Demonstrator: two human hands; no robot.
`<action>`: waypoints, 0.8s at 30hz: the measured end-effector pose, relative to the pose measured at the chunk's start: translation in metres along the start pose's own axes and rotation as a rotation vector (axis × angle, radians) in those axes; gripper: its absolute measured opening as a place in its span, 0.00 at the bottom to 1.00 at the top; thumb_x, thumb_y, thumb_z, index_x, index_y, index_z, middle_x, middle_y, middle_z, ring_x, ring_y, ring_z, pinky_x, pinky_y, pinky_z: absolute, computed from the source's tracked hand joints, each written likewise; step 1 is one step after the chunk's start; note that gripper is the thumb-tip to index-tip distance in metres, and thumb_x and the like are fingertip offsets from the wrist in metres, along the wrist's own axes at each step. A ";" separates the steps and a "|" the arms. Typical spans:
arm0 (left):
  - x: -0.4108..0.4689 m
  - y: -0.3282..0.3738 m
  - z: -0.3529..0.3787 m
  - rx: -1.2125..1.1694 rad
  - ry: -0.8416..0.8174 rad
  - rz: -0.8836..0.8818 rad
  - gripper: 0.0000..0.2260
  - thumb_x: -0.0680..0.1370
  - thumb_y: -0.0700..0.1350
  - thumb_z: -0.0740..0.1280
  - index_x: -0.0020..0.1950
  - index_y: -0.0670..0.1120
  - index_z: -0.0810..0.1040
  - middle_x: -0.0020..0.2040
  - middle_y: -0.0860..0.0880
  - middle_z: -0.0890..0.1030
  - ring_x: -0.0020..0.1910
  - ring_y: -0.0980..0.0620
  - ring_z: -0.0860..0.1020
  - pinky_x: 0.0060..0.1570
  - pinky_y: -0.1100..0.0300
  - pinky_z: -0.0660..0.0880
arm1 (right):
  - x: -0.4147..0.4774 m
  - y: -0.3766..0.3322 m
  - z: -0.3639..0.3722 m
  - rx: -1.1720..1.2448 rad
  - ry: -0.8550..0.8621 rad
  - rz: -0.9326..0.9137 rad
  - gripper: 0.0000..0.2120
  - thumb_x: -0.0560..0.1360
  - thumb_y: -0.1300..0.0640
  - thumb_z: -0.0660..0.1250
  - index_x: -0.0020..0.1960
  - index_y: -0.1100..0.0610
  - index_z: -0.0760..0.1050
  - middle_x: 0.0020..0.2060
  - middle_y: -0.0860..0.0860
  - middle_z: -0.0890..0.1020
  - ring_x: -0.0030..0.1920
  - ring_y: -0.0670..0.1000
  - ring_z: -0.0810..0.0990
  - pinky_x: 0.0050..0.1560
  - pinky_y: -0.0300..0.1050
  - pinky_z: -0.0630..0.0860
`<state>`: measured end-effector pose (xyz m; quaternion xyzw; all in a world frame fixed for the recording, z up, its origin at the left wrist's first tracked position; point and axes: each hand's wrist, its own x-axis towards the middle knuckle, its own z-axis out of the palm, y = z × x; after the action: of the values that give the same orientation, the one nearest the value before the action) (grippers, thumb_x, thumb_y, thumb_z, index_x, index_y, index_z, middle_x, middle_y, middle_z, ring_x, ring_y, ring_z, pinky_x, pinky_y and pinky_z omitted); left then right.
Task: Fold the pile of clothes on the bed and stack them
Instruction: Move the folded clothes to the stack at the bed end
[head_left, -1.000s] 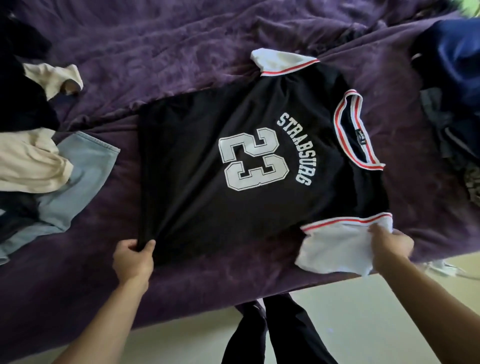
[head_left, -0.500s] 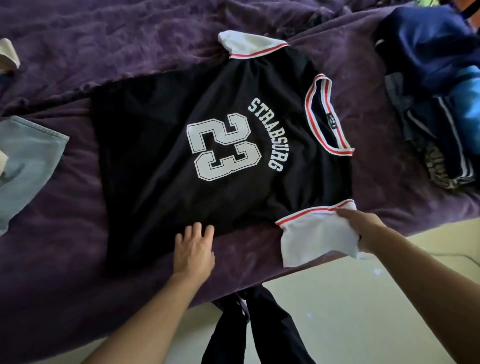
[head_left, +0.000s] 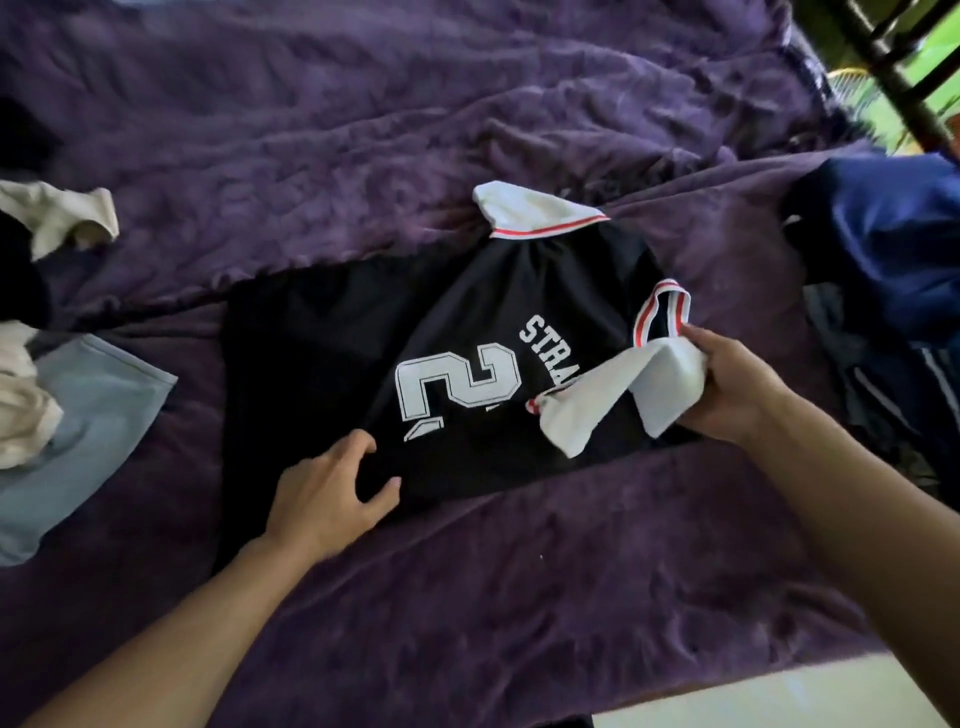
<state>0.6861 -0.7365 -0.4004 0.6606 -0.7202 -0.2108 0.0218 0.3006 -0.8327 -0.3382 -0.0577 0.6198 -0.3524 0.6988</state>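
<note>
A black jersey (head_left: 467, 317) with white number and lettering lies back-up on the purple bedspread (head_left: 467, 597). Its near long side is folded over onto the back, hiding part of the number. My right hand (head_left: 737, 384) grips the near white sleeve (head_left: 597, 400) and holds it over the jersey by the red-and-white collar (head_left: 667, 306). My left hand (head_left: 332, 493) rests on the folded near edge, fingers spread and slightly bent. The far white sleeve (head_left: 530, 213) lies flat beyond the jersey.
A light blue garment (head_left: 98, 410) and cream clothes (head_left: 21, 410) lie at the left, with dark and cream pieces (head_left: 62, 213) behind them. Blue and dark clothes (head_left: 893, 270) are heaped at the right. The bed's near edge and pale floor (head_left: 779, 701) show at bottom right.
My right hand has carried the near sleeve and side of the jersey up and over onto its back. My left hand moved slightly onto the new fold. The view shifted toward the bed.
</note>
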 end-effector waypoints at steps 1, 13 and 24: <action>0.016 -0.003 -0.009 0.043 0.018 0.017 0.14 0.73 0.55 0.68 0.54 0.49 0.72 0.47 0.55 0.79 0.38 0.47 0.80 0.36 0.55 0.75 | 0.013 -0.014 0.008 0.023 -0.013 0.000 0.16 0.80 0.48 0.58 0.48 0.57 0.79 0.43 0.54 0.85 0.42 0.53 0.85 0.43 0.49 0.80; 0.235 -0.036 -0.054 0.103 0.322 -0.338 0.14 0.76 0.43 0.68 0.60 0.43 0.74 0.57 0.38 0.77 0.57 0.35 0.73 0.54 0.43 0.70 | 0.177 -0.150 0.128 0.175 -0.126 -0.110 0.15 0.82 0.50 0.55 0.61 0.59 0.72 0.57 0.55 0.77 0.53 0.54 0.81 0.52 0.48 0.78; 0.162 -0.099 -0.012 0.140 0.184 -0.663 0.21 0.75 0.44 0.70 0.67 0.44 0.71 0.62 0.37 0.73 0.60 0.35 0.70 0.56 0.39 0.67 | 0.223 -0.057 0.092 -1.532 0.133 -0.650 0.27 0.74 0.50 0.70 0.71 0.50 0.69 0.73 0.51 0.67 0.72 0.54 0.66 0.69 0.51 0.65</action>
<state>0.7628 -0.8993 -0.4626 0.8746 -0.4744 -0.0961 -0.0282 0.3563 -1.0337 -0.4721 -0.6721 0.6804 -0.0201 0.2915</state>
